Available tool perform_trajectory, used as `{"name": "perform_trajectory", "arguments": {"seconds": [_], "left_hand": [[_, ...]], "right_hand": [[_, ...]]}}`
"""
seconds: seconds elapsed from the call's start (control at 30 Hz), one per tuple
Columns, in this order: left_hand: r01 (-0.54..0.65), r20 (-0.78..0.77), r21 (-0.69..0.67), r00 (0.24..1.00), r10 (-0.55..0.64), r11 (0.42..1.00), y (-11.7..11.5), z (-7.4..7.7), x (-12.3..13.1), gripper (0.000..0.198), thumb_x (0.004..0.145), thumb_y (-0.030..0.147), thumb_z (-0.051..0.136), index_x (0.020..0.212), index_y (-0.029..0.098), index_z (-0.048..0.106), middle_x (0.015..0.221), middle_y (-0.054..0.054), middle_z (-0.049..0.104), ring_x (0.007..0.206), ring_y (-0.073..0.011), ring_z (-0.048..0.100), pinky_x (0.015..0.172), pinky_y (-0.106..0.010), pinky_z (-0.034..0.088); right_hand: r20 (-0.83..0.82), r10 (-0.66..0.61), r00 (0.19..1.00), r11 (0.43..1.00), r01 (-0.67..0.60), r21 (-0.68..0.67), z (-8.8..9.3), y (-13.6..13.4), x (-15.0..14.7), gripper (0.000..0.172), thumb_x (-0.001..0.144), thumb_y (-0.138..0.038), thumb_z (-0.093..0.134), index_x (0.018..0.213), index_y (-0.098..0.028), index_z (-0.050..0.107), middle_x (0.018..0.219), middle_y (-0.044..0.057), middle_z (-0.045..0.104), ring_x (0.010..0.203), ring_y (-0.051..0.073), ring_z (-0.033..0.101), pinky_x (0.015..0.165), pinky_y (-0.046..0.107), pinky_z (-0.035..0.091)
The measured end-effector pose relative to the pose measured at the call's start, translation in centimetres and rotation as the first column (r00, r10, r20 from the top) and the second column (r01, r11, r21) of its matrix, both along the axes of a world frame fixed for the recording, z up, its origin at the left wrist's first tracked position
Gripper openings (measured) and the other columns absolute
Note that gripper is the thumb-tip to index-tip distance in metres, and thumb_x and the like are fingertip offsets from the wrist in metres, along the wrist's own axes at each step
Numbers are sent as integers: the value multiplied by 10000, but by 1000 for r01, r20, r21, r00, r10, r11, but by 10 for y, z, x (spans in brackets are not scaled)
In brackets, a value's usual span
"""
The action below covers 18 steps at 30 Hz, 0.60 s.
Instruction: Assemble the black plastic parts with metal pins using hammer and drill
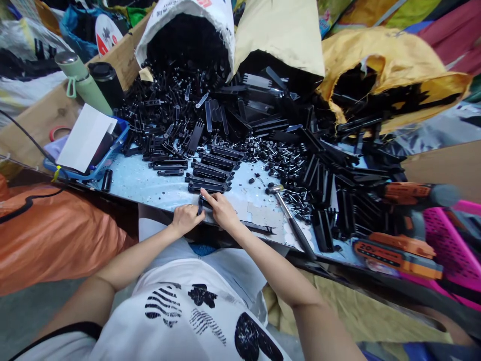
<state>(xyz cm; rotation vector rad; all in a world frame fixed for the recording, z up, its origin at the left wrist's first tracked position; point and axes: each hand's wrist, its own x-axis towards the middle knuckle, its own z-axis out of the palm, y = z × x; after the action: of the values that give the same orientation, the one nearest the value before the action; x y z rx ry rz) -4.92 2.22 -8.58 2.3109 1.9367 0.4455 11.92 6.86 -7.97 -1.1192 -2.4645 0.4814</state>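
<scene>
At the table's front edge, my left hand [185,219] is closed, pinching one end of a small black plastic piece [201,203]. My right hand [224,209] grips the same piece from the other side, its index finger laid over the top. Just beyond the fingers lies a row of long black plastic parts [212,173], side by side. A slim black plastic strip [257,228] rests right of my right hand along the edge. Farther right is a hammer [293,223] with a dark handle. My fingers partly hide the held piece.
Black-headed pins [280,155] and heaps of black plastic parts [165,105] cover the blue tabletop [139,180]. Sacks [280,30] open toward me at the back. A blue basket [122,133] and green bottle [88,82] stand left; an orange cordless drill [406,195] sits right.
</scene>
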Motion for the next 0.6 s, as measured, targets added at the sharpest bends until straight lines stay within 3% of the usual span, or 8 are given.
{"name": "perform_trajectory", "arguments": {"seconds": [0.2,0.4,0.5,0.6], "left_hand": [[11,36,-68,999,-8,998,7,9,12,302,828,349,518,641,145,639,645,-80,658,643,-186,628,562,-254,369],[-2,16,-92,1000,3,996,4,11,8,293,821,357,521,647,153,640,649,-72,655,646,-187,630,562,-254,380],[-25,3,-60,1000,25,998,-6,11,6,287,823,362,519,653,159,630,647,-67,648,632,-190,623,546,-257,376],[30,26,33,999,-31,999,-15,7,8,275,825,336,515,647,150,613,606,-70,614,612,-185,606,540,-258,380]], "right_hand": [[-5,-50,999,998,50,-32,2,2,0,761,784,8,372,1462,-293,204,899,43,466,808,161,458,784,302,438],[42,-5,999,1000,4,22,-2,-5,1,671,829,-27,368,1441,-287,278,991,77,500,888,183,478,812,329,445],[3,-7,1000,1000,7,-10,7,-8,2,629,873,-71,339,1461,-260,218,985,84,534,893,189,510,812,336,458],[-55,-57,997,992,50,-115,25,-8,5,621,924,-248,398,1481,-221,124,999,91,587,907,202,558,819,346,469]]}}
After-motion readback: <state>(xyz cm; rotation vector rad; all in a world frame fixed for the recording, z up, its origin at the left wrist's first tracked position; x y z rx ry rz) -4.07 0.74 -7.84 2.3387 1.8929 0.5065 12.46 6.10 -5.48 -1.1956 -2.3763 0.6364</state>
